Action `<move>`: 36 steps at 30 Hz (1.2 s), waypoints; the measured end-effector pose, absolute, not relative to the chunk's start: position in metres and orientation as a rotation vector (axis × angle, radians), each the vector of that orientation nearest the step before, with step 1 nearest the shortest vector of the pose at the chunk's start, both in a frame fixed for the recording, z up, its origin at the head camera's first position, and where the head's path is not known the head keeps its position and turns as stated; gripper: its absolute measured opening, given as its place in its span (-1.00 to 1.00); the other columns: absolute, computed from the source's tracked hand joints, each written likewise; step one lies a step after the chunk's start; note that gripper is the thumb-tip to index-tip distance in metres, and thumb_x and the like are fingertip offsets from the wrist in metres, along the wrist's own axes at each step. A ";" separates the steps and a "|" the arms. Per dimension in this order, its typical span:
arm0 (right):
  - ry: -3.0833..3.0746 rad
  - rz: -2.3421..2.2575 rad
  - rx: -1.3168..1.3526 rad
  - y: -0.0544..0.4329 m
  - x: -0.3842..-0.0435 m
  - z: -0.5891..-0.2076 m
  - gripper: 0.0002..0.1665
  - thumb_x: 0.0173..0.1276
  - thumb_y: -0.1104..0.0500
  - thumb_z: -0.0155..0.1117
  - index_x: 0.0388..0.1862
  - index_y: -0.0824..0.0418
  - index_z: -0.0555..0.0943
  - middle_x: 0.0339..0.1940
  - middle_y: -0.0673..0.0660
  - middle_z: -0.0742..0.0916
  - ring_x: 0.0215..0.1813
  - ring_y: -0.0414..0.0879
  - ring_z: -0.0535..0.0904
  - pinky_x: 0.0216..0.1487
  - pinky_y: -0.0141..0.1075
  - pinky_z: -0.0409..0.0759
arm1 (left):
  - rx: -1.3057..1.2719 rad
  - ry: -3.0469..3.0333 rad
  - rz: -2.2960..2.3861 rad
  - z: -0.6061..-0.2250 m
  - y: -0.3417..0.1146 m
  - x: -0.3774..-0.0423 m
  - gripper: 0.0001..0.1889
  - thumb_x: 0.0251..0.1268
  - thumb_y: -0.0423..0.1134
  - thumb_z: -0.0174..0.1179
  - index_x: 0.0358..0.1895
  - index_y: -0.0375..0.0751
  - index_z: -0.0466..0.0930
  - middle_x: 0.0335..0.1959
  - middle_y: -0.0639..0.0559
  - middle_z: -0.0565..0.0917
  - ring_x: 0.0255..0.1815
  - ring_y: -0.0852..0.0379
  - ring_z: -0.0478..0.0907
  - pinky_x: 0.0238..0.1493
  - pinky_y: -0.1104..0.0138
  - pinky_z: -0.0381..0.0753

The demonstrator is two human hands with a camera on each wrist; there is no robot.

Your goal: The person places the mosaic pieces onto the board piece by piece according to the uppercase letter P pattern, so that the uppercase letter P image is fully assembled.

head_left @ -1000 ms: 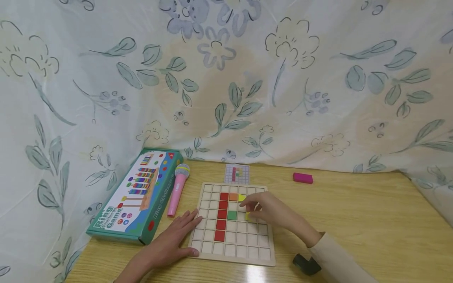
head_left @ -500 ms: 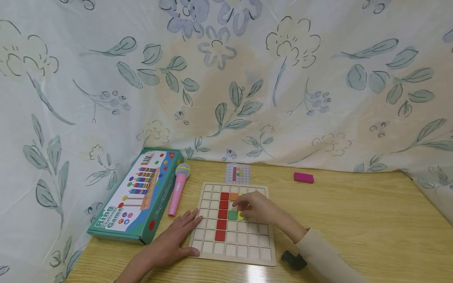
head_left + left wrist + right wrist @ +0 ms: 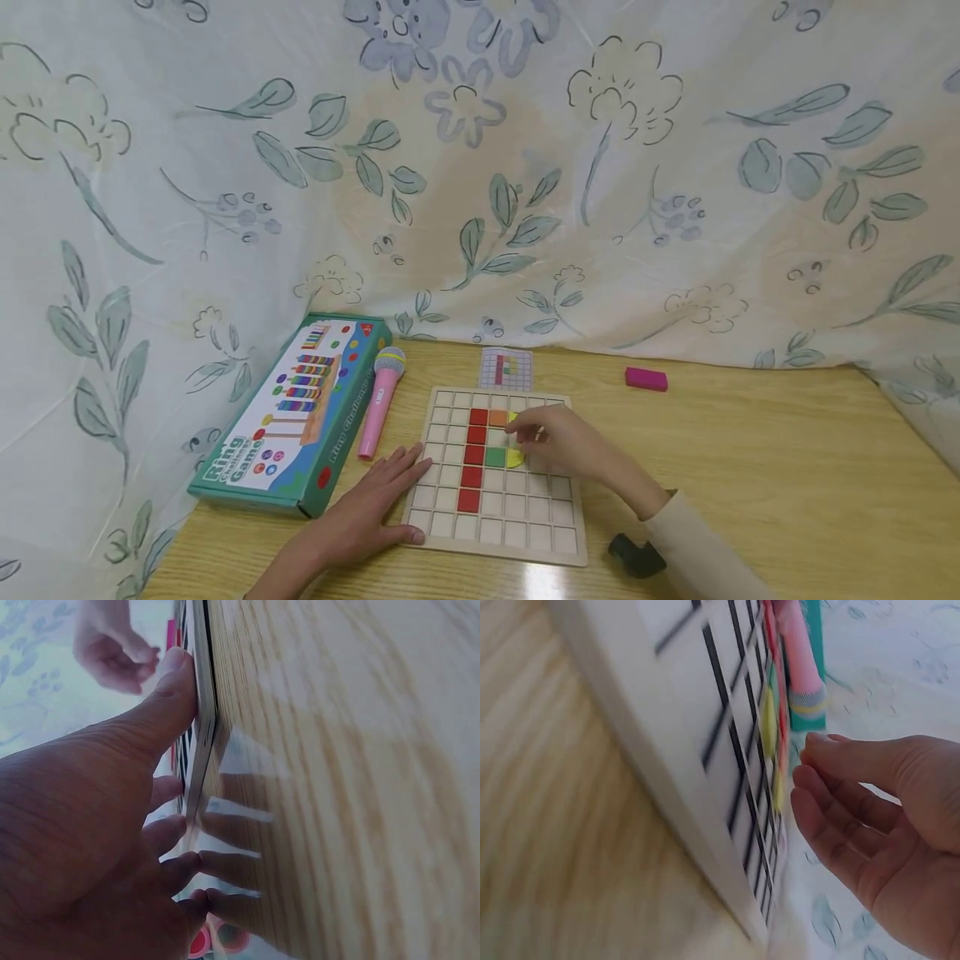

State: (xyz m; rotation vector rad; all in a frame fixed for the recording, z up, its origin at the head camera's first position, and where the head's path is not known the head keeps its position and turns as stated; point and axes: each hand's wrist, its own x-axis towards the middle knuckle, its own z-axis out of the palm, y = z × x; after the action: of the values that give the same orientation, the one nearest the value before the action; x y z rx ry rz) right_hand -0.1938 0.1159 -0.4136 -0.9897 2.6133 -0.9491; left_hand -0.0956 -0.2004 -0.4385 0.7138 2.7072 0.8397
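A wooden grid board (image 3: 531,529) lies on the table. It bears a column of red squares (image 3: 471,477), an orange square (image 3: 498,418), a green square (image 3: 495,457) and a rounded yellow piece (image 3: 515,458) beside the green one. Another yellow piece (image 3: 512,417) is partly covered by my right hand (image 3: 558,442), which hovers over the board with loosely bent fingers. In the right wrist view its fingertips (image 3: 804,780) stand off the board, with nothing visible between them. My left hand (image 3: 367,508) rests along the board's left edge, fingers spread, thumb (image 3: 172,682) on the near corner.
Behind the board lies a printed pattern card (image 3: 506,369). A pink microphone (image 3: 380,404) and a green game box (image 3: 288,417) are on the left. A magenta block (image 3: 646,379) sits at the back right, and a dark curved object (image 3: 636,557) at the front right.
The yellow piece has moved left with my right hand and now lies beside the green square. That hand has since drawn back slightly right, off the piece. My left hand stays put.
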 end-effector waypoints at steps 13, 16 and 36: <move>2.802 -0.904 -0.841 0.193 -0.183 -0.412 -0.71 0.20 0.36 0.41 -0.06 0.29 0.70 -0.20 0.07 0.76 -0.17 -0.06 0.64 -0.15 -0.20 0.67 | 0.736 2.721 0.845 -0.437 -0.202 -0.096 -0.08 0.16 0.34 0.17 0.53 -0.04 0.17 0.59 -0.03 0.04 0.56 -0.24 -0.09 0.41 -0.23 0.02; 2.793 -0.896 -0.808 0.200 -0.177 -0.414 -0.65 0.15 0.37 0.44 -0.04 0.30 0.69 -0.12 0.12 0.77 -0.12 0.00 0.67 -0.11 -0.14 0.67 | 0.731 2.721 0.850 -0.437 -0.202 -0.096 -0.07 0.15 0.35 0.17 0.53 -0.04 0.17 0.59 -0.03 0.04 0.56 -0.24 -0.08 0.41 -0.24 0.02; 2.796 -0.898 -0.945 0.212 -0.173 -0.417 -0.64 0.03 0.45 0.48 -0.13 0.31 0.70 -0.33 0.00 0.74 -0.27 -0.15 0.64 -0.23 -0.30 0.66 | 0.722 2.710 0.856 -0.437 -0.199 -0.095 -0.09 0.15 0.30 0.21 0.52 -0.05 0.18 0.58 -0.04 0.06 0.56 -0.24 -0.07 0.39 -0.27 0.05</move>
State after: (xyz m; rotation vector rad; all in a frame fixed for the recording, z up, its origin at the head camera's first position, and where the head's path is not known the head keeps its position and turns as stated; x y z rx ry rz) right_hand -0.1731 0.2116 -0.4171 -0.9453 2.7961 -0.8984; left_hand -0.0954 -0.1988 -0.4368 0.7215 2.7096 0.8564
